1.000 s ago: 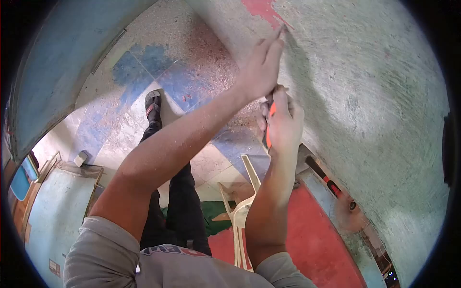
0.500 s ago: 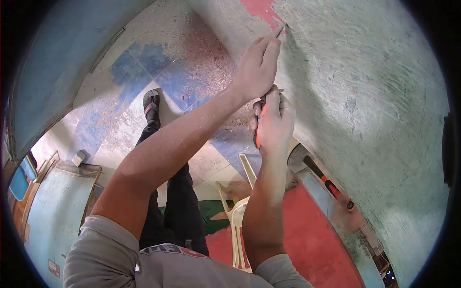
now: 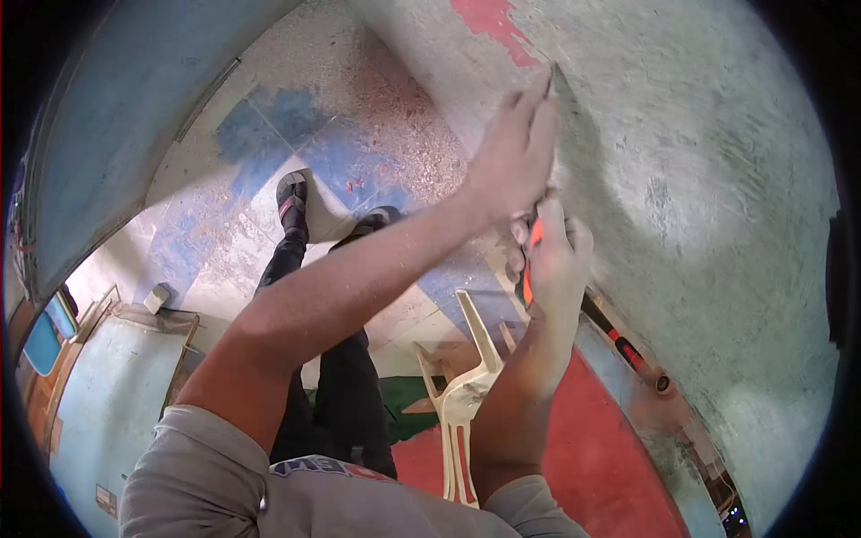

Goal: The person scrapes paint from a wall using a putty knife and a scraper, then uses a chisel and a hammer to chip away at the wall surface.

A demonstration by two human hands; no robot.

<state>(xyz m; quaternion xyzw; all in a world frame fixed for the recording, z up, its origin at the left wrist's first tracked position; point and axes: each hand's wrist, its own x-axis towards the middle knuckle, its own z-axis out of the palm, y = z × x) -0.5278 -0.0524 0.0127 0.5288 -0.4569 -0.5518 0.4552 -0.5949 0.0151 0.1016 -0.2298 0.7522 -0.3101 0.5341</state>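
Observation:
My right hand [image 3: 558,260] is wrapped round the black and orange handle of a scraper [image 3: 528,285]. Farther up the tool, my left hand [image 3: 513,157] presses along its blade, fingers extended and close together, slightly blurred by motion. Most of the blade is hidden under that hand; its dark tip meets the wall [image 3: 682,179] near the fingertips. The wall is grey-green and scuffed. Just left of the tip, a red paint patch [image 3: 493,25] shows on it.
Paint debris [image 3: 404,125] lies on the tiled floor near my feet. A cream plastic chair [image 3: 480,359] stands below my right forearm. On a ledge at the right rests a black and red tool [image 3: 628,350]. A pale blue curved panel [image 3: 108,134] rises at the left.
Both hands and the scraper have shifted right and slightly down in view, away from the red patch. More of the chair shows, and a second foot has come into view.

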